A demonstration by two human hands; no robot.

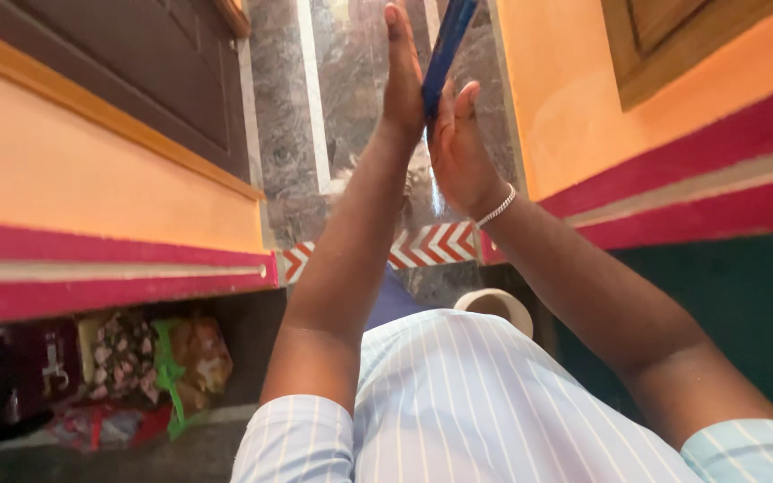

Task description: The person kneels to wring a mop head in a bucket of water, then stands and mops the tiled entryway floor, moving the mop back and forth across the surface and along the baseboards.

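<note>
Your two hands meet palm to palm in the upper middle of the frame, pressed together around a flat blue object [442, 49] that stands upright between them and runs out past the top edge. Your left hand [402, 76] is stretched straight, fingers together and pointing up, lying flat against the left face of the blue object. Your right hand [458, 148] sits a little lower, its palm against the other face, fingers extended upward beside it. What the blue object is cannot be told; only its narrow edge shows. A thin silver bracelet [497, 207] circles your right wrist. Your forearms run down to the pale blue striped shirt [458, 394] at the bottom of the frame. Below your hands lies a grey marble floor [351, 98] with white inlaid lines, and a red and white chevron strip [431, 243] crosses it near your wrists. Orange walls with red bands [100, 250] flank both sides. A round cream roll [496, 307] shows just above the shirt. At lower left, a flowered bundle with a green strap [149, 362] lies in shadow
</note>
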